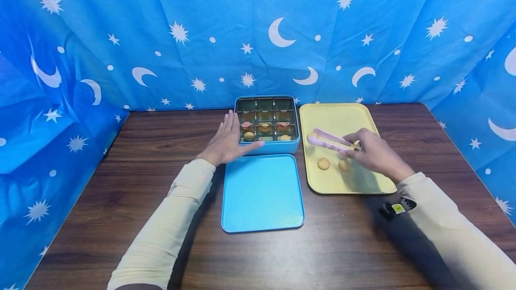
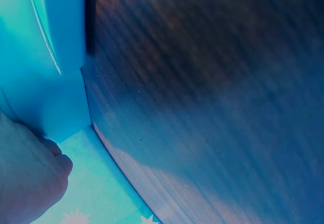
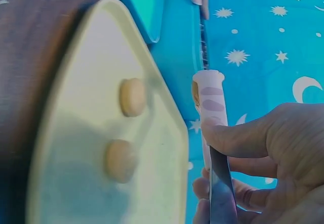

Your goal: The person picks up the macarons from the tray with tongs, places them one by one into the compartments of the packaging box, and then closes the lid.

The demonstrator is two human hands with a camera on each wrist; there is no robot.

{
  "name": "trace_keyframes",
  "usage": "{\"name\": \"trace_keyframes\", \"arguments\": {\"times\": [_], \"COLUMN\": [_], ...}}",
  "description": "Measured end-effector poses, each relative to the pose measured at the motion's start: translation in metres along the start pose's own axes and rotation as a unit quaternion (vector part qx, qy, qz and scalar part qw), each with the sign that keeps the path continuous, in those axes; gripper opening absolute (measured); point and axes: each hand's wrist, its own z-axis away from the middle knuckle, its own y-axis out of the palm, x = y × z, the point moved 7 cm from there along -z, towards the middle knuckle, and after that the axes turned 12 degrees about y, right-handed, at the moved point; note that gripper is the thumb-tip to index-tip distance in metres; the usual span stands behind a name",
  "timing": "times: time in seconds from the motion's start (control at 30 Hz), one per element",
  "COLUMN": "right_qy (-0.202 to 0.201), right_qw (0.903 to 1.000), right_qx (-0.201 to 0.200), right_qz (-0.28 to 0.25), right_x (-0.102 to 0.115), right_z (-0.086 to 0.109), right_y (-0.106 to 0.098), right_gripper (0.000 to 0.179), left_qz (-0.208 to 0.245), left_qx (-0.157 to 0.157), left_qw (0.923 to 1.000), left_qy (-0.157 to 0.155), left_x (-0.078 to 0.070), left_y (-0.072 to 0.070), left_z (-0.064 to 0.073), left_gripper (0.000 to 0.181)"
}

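Note:
My right hand (image 1: 372, 151) pinches a pair of pink tongs (image 1: 328, 145) above the yellow tray. A round cookie (image 3: 195, 92) sits between the tong tips. Two more cookies, one (image 1: 324, 164) left of the other (image 1: 344, 165), lie on the tray below. My left hand (image 1: 227, 140), fingers straight and thumb spread, rests against the near left corner of a blue tin box (image 1: 278, 147). Inside the box is a divided insert; a brown cookie (image 1: 249, 136), a paler one (image 1: 285, 138) and pinkish and yellowish pieces show in its front compartments.
The flat blue lid (image 1: 263, 194) lies on the dark wooden table (image 1: 161, 147) in front of the box. The yellow tray (image 1: 359, 182) stands right of the box. A blue star-patterned cloth (image 1: 225, 21) hangs behind and at both sides.

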Motion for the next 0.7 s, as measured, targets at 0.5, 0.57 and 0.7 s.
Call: {"name": "trace_keyframes", "arguments": {"times": [0.5,0.57,0.7], "right_qy": [0.012,0.017,0.027], "right_qw": [0.9987,0.9985,0.9979], "right_qx": [-0.012,-0.012,-0.015], "right_qz": [-0.048,-0.051,-0.057], "right_x": [0.033,0.037,0.045], "right_z": [-0.04,-0.046,-0.059], "right_y": [-0.019,-0.017,-0.014], "right_gripper": [0.037,0.037,0.039], "left_qz": [0.006,0.008,0.012], "left_qx": [-0.002,-0.003,-0.006], "left_qw": [1.0,0.9999,0.9999], "left_qy": [-0.007,-0.007,-0.009], "left_x": [0.0,0.001,0.001], "left_y": [0.0,0.001,0.001], "left_z": [0.001,0.0,0.0], "left_gripper": [0.129,0.129,0.13]}}
